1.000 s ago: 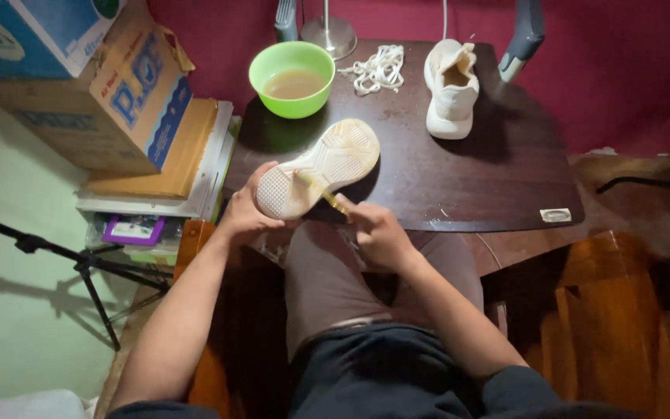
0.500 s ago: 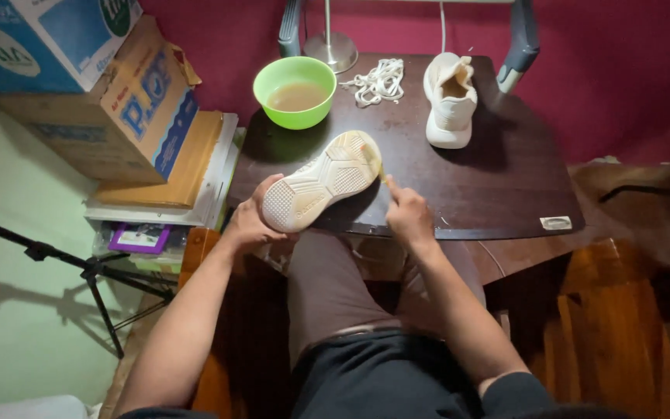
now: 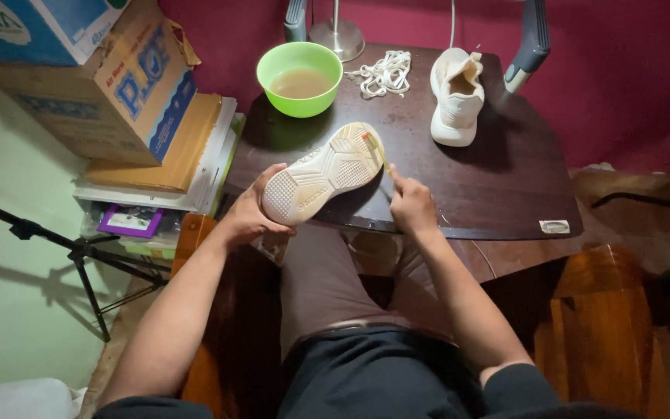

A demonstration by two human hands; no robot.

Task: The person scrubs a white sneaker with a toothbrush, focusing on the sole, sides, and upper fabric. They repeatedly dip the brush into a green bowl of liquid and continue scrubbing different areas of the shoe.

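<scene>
Dark wooden table (image 3: 498, 194) against red wall; cardboard boxes (image 3: 110, 85) stacked off left edge; tripod (image 3: 79, 252) on floor lower left.

Left hand (image 3: 253, 213) clamped round heel of shoe (image 3: 323, 172), fingers curled over its edge; shoe held sole-up over near edge, toe aimed toward far side.

Right hand (image 3: 412, 206) pinching brush (image 3: 375, 147), bristle end at toe of sole; a second ago brush sat mid-sole, nearer heel; now moved up to toe; scrubbing judged to be travelling along sole, toe end currently under work.

Green bowl (image 3: 300, 77) of murky liquid at far left corner; laces (image 3: 385, 74) in loose heap beside it; second shoe (image 3: 457, 93) upright, far centre-right; small sticker (image 3: 554, 226) near right front corner.
</scene>
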